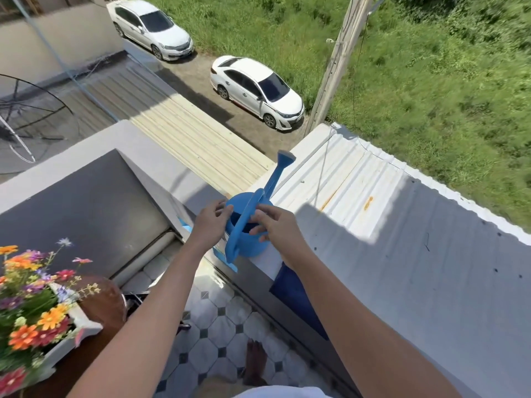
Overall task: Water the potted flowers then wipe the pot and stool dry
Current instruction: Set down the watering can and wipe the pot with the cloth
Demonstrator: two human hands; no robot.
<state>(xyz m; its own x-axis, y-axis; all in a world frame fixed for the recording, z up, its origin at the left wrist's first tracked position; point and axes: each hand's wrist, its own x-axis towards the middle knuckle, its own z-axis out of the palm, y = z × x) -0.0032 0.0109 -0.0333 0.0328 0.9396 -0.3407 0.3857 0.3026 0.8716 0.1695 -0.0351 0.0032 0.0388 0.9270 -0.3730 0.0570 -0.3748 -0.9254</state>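
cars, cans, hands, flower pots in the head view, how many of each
cars: 2
watering can: 1
hands: 2, left hand, right hand
flower pot: 1
total: 6

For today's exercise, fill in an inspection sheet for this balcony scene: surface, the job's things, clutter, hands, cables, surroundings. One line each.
Surface: grey ledge of the balcony wall; tiled floor below.
Job's things: blue watering can stands on the ledge; potted flowers in a white pot on a brown stool, lower left.
Clutter: blue cloth hangs beneath the ledge.
Hands: left hand touches the can's rim; right hand is at its handle; neither has closed a grip.
Cables: wires run down the utility pole.
Surroundings: corrugated roof, two white cars, grass.
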